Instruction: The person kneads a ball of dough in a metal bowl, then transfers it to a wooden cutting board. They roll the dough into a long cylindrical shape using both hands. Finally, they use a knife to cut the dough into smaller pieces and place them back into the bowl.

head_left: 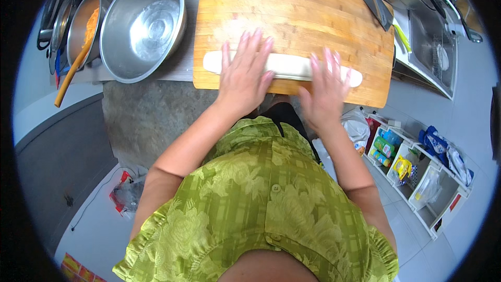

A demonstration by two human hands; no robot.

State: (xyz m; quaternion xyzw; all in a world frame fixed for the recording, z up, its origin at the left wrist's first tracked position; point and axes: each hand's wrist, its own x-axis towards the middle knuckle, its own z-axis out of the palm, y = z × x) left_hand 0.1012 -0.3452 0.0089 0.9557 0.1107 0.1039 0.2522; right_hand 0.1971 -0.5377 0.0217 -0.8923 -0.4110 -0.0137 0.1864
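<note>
A long, smooth white roll of dough (289, 66) lies crosswise near the front edge of a wooden board (292, 10). My left hand (245, 70) rests flat over its left part, fingers stretched toward the far side. Over the right part lies my right hand (327, 86), also with fingers extended and slightly smeared by motion. Both palms face down on the dough, and neither hand grips anything. The dough's two rounded ends and its middle stretch show beside and between the hands. A faint dusting of flour (240, 28) marks the board beyond my left hand.
Left of the board stands a large metal bowl (143, 28). Beside it, a pot (78, 23) holds orange filling and a wooden-handled utensil (73, 73). A dark flat blade (373, 2) overlaps the board's far right corner. Farther right are a sink (430, 47) and a white shelf (417, 177).
</note>
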